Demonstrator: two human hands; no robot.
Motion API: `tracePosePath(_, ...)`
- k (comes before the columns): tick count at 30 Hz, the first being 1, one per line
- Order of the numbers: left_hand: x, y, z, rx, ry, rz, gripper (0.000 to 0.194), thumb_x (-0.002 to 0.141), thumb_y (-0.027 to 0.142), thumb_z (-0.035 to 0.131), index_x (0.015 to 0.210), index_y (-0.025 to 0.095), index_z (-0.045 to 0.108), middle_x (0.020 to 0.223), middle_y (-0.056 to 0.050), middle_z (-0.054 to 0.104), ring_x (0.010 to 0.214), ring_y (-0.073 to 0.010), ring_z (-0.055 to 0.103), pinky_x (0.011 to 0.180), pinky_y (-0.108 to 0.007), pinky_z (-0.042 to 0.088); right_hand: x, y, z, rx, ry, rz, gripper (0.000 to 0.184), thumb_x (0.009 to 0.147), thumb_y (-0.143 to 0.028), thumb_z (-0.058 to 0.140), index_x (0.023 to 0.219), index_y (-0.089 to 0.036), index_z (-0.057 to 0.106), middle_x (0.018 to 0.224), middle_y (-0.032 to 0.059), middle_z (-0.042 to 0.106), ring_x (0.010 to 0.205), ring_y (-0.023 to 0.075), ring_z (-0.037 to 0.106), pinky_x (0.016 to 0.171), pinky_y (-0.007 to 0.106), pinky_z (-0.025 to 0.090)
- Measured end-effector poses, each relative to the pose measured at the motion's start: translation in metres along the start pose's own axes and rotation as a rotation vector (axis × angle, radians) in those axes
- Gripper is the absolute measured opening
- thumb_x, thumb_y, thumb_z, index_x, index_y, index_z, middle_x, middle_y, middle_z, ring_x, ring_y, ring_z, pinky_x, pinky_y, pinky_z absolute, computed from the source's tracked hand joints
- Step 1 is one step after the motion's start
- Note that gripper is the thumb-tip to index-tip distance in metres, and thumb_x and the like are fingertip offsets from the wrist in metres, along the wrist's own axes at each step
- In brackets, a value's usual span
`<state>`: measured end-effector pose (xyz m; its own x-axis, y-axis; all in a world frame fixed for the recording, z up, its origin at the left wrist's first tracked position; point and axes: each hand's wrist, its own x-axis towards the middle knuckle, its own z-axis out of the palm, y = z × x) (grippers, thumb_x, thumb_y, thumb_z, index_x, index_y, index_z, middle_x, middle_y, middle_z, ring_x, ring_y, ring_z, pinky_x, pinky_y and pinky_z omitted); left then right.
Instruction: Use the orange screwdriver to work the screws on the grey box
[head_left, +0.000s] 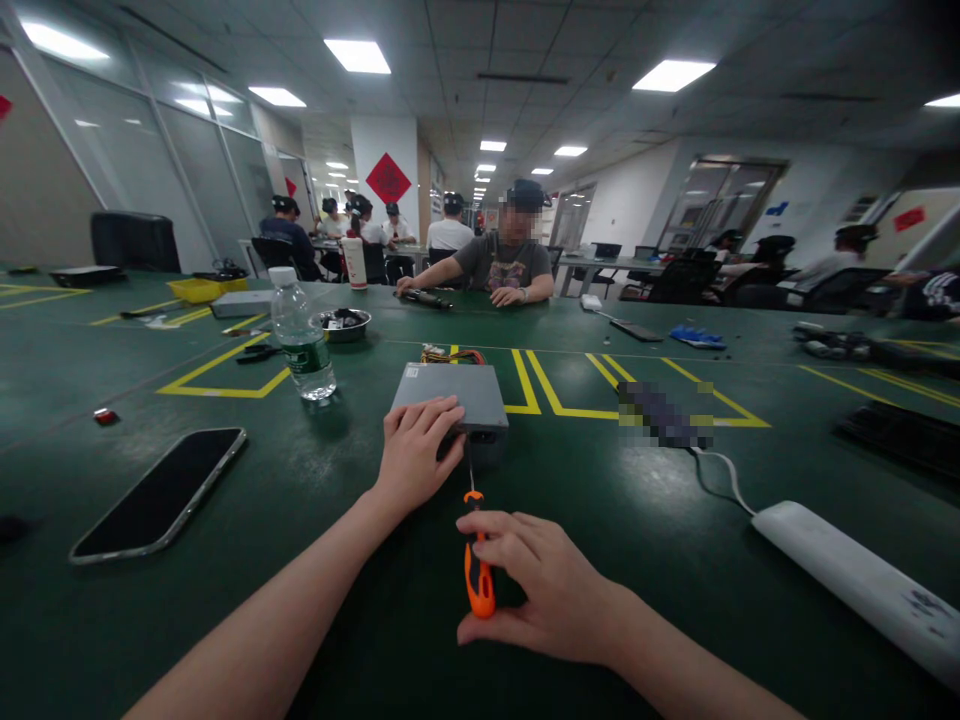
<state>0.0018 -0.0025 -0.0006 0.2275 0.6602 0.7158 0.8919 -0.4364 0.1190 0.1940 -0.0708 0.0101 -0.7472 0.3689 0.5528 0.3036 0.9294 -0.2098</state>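
A grey computer power supply (454, 392) lies on the green table in front of me, with its bundle of coloured wires (454, 355) at the far side. My left hand (420, 450) grips its left front part, fingers over the top and thumb at the front face. My right hand (536, 580) holds an orange and black screwdriver (480, 580) by the handle, fingertips on its upper part and thumb near its butt end. The screwdriver's shaft points away from me to the front face of the power supply. Its tip is too small to make out against the dark face.
Left of the power supply stand a water bottle (304, 345) and a metal bowl (346, 324) of small parts; a phone (161, 495) lies nearer. At right are a white power strip (855, 580) with a cable and a blurred-out object (664, 413). Across sits a person (502, 265).
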Motion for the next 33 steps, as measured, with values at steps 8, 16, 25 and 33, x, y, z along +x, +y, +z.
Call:
tracePosePath(8, 0.000, -0.001, 0.001, 0.008, 0.003, 0.000, 0.026, 0.085, 0.029, 0.050, 0.110, 0.028, 0.054, 0.124, -0.001, 0.058, 0.112, -0.0223, 0.050, 0.092, -0.042, 0.028, 0.000, -0.005, -0.011, 0.043, -0.085, 0.033, 0.042, 0.085, -0.039, 0.051, 0.120, -0.017, 0.043, 0.121, 0.0152, 0.051, 0.107, 0.0235, 0.055, 0.082, 0.035, 0.049)
tracePosePath(16, 0.000, -0.001, 0.000, 0.004, 0.000, 0.004, 0.025, 0.085, 0.029, 0.049, 0.110, 0.028, 0.053, 0.123, -0.001, 0.058, 0.113, -0.0219, 0.049, 0.092, -0.042, 0.027, -0.001, -0.002, -0.004, -0.001, -0.033, 0.000, 0.037, 0.087, -0.051, 0.049, 0.101, -0.017, 0.050, 0.116, 0.0138, 0.057, 0.095, 0.0217, 0.062, 0.076, 0.033, 0.051)
tracePosePath(25, 0.000, -0.001, 0.001, 0.018, 0.000, 0.002, 0.025, 0.085, 0.030, 0.049, 0.110, 0.028, 0.053, 0.124, -0.001, 0.058, 0.112, -0.0220, 0.050, 0.092, -0.042, 0.028, 0.002, -0.006, -0.012, 0.081, -0.144, 0.041, 0.047, 0.082, -0.037, 0.058, 0.122, -0.017, 0.043, 0.124, 0.0148, 0.050, 0.102, 0.0221, 0.057, 0.081, 0.033, 0.049)
tracePosePath(33, 0.000, -0.001, 0.001, 0.010, 0.014, -0.001, 0.025, 0.085, 0.030, 0.050, 0.109, 0.028, 0.055, 0.122, -0.001, 0.059, 0.112, -0.0220, 0.050, 0.092, -0.042, 0.028, 0.001, -0.003, -0.002, 0.026, -0.143, 0.017, 0.034, 0.082, -0.045, 0.060, 0.100, -0.017, 0.051, 0.119, 0.0124, 0.056, 0.095, 0.0205, 0.061, 0.080, 0.033, 0.049)
